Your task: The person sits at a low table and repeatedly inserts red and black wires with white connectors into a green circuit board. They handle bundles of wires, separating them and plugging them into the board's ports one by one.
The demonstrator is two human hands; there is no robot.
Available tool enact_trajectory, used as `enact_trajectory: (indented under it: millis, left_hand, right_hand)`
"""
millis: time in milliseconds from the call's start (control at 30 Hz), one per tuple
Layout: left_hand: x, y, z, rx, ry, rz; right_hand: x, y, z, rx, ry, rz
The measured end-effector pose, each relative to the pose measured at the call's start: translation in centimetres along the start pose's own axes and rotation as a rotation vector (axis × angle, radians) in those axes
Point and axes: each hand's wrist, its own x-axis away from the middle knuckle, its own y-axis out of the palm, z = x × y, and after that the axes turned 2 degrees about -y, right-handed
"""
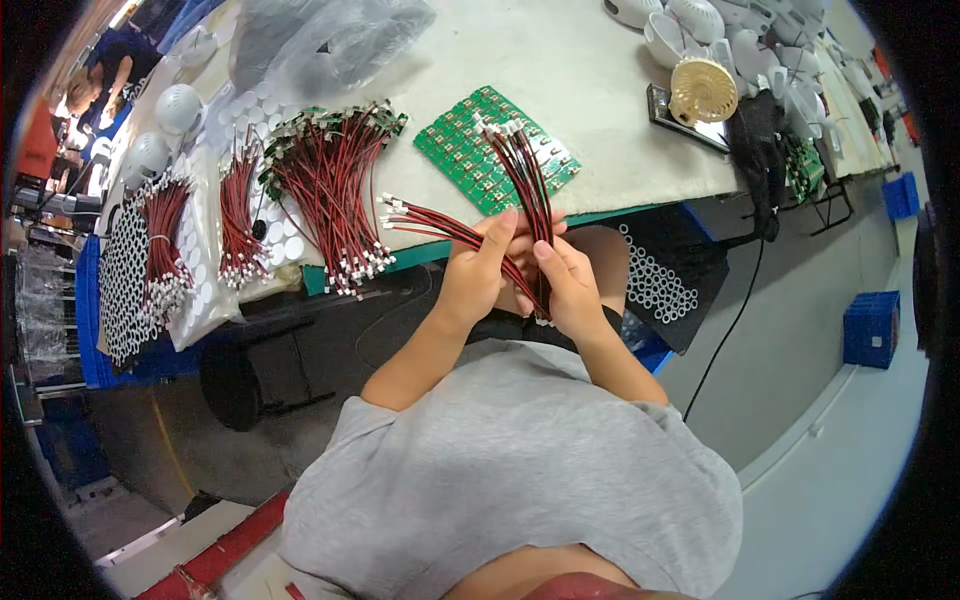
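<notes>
My left hand (474, 272) is closed round a bundle of red and black connector wires (440, 221), whose white plugs point left. Against it, my right hand (572, 288) grips a second bundle of connector wires (528, 172), its plugs fanned out above. The two bundles cross between my hands at the table's front edge. Beneath the upper plugs lies a green circuit board panel (455, 150), flat on the table. To the left, a large heap of red and black wires (325, 190) is joined to small green boards, with its white plugs hanging over the edge.
Two more wire bundles (163, 235) (237, 205) lie further left on bags of white discs (200, 300). A clear plastic bag (330, 45) sits at the back. White fan housings (690, 25) and a cream fan part (702, 92) stand back right. Blue crates (872, 330) rest on the floor.
</notes>
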Motion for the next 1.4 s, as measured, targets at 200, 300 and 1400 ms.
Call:
enact_trajectory:
  millis: [200,300,1400]
  left_hand:
    - [0.7,-0.5,0.4,-0.14,-0.165,-0.07]
    - [0.8,-0.6,0.0,-0.142,-0.108,-0.058]
    - [6.3,-5.3,-1.2,-0.245,-0.243,0.124]
  right_hand:
    - [-0.2,-0.6,0.2,0.11,0.045,-0.138]
    - [0.0,-0.5,0.6,0.053,0.035,-0.066]
    - [-21.2,0.4,-4.8,0.915,0.027,-0.574]
